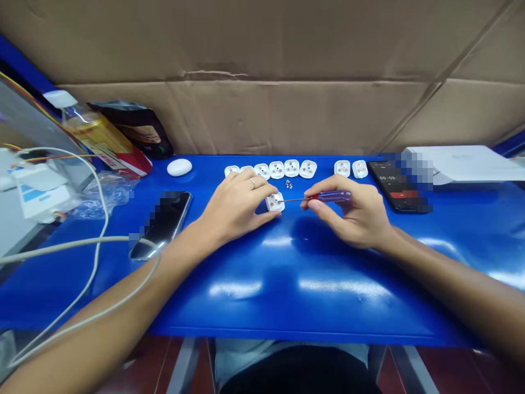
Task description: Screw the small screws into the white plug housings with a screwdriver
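My left hand holds a small white plug housing against the blue table, thumb and fingers closed around its left side. In my right hand is a screwdriver with a purple and red handle. Its thin shaft points left, and the tip reaches the face of the plug housing. Just behind lie several tiny screws. A row of similar white plug housings stands beyond them, partly hidden by my left hand. Two more white housings sit farther right.
A phone lies left, another phone right beside a white box. A white oval case, a drink bottle and a dark pouch stand back left. A white cable crosses my left forearm. Cardboard walls the back.
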Available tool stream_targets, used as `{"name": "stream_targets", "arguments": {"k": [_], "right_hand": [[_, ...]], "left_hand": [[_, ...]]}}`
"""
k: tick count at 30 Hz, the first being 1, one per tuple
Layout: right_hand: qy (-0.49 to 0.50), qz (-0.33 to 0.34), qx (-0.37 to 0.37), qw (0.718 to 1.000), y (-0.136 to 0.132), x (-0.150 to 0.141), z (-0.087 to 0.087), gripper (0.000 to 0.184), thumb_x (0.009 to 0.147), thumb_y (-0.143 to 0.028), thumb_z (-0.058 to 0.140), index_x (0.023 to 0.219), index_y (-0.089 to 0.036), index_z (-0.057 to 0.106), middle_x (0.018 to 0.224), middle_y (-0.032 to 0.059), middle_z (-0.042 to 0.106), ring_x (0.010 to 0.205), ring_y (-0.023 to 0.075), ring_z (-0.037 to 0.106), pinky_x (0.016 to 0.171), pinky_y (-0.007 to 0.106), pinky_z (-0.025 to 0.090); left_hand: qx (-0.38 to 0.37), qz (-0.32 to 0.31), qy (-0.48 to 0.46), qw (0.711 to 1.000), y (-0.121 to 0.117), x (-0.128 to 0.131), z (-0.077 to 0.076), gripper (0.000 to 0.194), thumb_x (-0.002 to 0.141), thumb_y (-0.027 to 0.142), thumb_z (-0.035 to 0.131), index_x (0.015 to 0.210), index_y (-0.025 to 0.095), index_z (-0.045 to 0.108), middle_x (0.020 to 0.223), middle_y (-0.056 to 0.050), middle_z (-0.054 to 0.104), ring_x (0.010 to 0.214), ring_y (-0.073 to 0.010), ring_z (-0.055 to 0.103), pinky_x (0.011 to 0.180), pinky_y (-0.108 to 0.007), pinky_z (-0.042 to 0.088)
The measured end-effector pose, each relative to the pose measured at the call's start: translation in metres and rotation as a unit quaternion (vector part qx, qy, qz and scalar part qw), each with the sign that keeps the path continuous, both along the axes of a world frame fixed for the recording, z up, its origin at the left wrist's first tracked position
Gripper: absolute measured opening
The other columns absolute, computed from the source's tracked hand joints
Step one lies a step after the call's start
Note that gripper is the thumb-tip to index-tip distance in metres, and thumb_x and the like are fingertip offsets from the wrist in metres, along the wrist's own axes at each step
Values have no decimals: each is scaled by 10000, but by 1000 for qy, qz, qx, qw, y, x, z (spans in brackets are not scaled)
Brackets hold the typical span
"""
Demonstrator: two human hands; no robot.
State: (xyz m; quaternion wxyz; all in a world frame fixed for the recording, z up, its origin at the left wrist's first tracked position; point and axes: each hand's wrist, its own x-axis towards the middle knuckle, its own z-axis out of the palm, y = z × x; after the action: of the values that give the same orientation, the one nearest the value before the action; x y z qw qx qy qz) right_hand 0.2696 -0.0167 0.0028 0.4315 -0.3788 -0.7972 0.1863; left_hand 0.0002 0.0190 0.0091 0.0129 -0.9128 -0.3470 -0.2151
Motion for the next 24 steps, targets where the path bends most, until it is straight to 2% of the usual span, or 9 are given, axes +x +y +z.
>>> {"name": "stream_targets", "arguments": {"k": [6, 10, 12, 16, 20, 24], "right_hand": [[-5, -10, 1, 1000, 3, -1, -1, 135, 958, -319, 755, 1088, -289, 739, 1023, 48, 830, 887, 264, 808, 721, 404, 656], [17, -16, 18, 1000, 2, -2, 0, 144, 953, -306, 759, 1093, -278, 744, 967, 37, 831, 874, 256, 803, 762, 413, 658], [34, -16, 23, 999, 0, -3, 2, 139, 958, -297, 753, 1097, -284, 748, 961, 39, 829, 866, 257, 802, 773, 425, 661], [67, 1, 19, 998, -3, -5, 5, 167, 945, -277, 773, 1108, -307, 754, 1007, 47, 824, 890, 258, 802, 792, 434, 677], [77, 3, 14, 997, -4, -5, 6, 154, 947, -270, 770, 1100, -286, 755, 986, 43, 819, 872, 250, 805, 779, 421, 690], [72, 9, 23, 997, -4, -5, 6, 173, 943, -240, 766, 1106, -296, 755, 982, 47, 817, 868, 254, 805, 786, 423, 685]], "left_hand": [[-98, -10, -96, 990, 8, -4, -6, 452, 895, 427, 831, 1288, 222, 740, 1293, -100, 736, 1198, -293, 679, 1012, -403, 516], [-141, -4, -171, 975, 5, 3, -4, 258, 897, 357, 832, 1100, 200, 802, 1114, -67, 810, 1008, -243, 727, 906, -358, 544], [-160, 1, -200, 967, 2, 6, -2, 184, 898, 325, 828, 1043, 213, 821, 1073, -56, 826, 986, -241, 735, 916, -366, 546], [-192, -13, -241, 951, -1, 10, 0, 143, 937, 317, 793, 1037, 232, 850, 1070, -56, 843, 1014, -255, 760, 966, -392, 544], [-186, 0, -273, 944, 0, 9, -2, 123, 950, 309, 775, 958, 219, 859, 1001, -59, 847, 960, -251, 760, 919, -393, 551], [-220, 15, -278, 935, -2, 11, -1, 163, 906, 341, 820, 1009, 222, 860, 1030, -58, 846, 940, -239, 755, 862, -365, 560]]}}
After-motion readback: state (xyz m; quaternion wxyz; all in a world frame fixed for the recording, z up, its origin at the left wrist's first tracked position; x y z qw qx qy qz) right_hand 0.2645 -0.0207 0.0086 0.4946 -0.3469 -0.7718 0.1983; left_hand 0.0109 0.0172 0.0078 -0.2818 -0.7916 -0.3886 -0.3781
